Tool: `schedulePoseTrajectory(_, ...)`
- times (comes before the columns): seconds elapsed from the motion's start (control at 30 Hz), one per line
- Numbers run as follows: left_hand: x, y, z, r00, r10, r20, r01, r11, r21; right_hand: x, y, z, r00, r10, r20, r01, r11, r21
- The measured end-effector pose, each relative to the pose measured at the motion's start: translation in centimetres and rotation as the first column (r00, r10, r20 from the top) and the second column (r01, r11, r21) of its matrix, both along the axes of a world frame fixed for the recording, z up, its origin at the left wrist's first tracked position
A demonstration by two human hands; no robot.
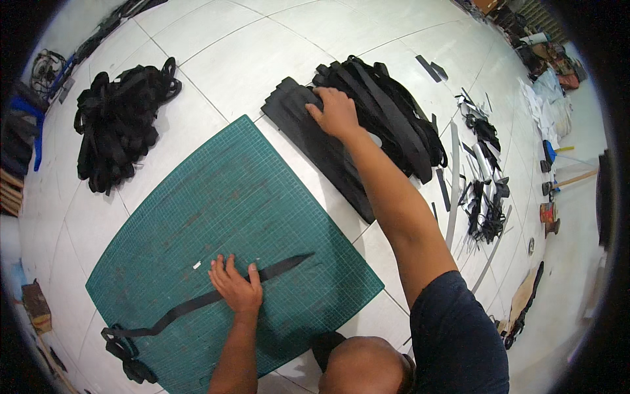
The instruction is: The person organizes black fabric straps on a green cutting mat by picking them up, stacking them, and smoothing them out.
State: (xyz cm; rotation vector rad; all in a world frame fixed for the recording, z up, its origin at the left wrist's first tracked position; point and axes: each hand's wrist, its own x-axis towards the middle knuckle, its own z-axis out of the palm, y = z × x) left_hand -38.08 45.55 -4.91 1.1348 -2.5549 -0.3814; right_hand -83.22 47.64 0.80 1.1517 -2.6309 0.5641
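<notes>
My left hand (237,287) lies with its fingers spread on the green cutting mat (216,177). Under its palm runs a black strap (190,304), stretched across the mat, its pointed end to the right of the hand. The strap's other end bunches into a loose bundle (131,358) at the mat's lower left. Farther off, my right hand (336,113) reaches onto a stack of flat black strips (315,148), thumb and fingers apart on its top. Whether it grips a strip, I cannot tell. Beside this stack lies a heap of looped black straps (387,111).
Another pile of looped black straps (118,125) lies on the tiled floor (230,46) at left. Black and white scraps (485,190) and a long grey strip (454,184) litter the right. A small white piece (197,265) rests on the mat. A hammer (567,182) lies far right.
</notes>
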Motion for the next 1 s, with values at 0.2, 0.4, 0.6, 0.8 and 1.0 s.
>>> schedulePoseTrajectory(0.2,-0.3,-0.1,0.6,0.992,-0.007,0.124,0.004,1.000,0.024,-2.2,-4.4,1.9,0.976,0.003,0.216,-0.055,0.970,0.235)
schedulePoseTrajectory(0.4,-0.1,-0.2,0.3,0.997,-0.011,0.082,0.009,0.999,0.033,-3.6,-6.7,1.7,0.962,0.182,0.202,-0.252,0.873,0.418)
schedulePoseTrajectory(0.6,-0.4,-0.4,0.2,0.994,-0.003,0.112,0.000,1.000,0.023,-4.5,-6.6,1.8,0.954,0.178,0.239,-0.274,0.844,0.462)
schedulePoseTrajectory(0.8,-0.6,-0.5,0.2,0.996,0.004,0.091,-0.004,1.000,-0.004,-4.7,-5.8,1.6,0.946,0.195,0.259,-0.283,0.887,0.366)
schedulePoseTrajectory(1.0,-0.5,-0.5,0.0,0.993,0.007,0.116,-0.008,1.000,0.007,-3.8,-6.1,2.4,0.951,0.128,0.282,-0.223,0.915,0.336)
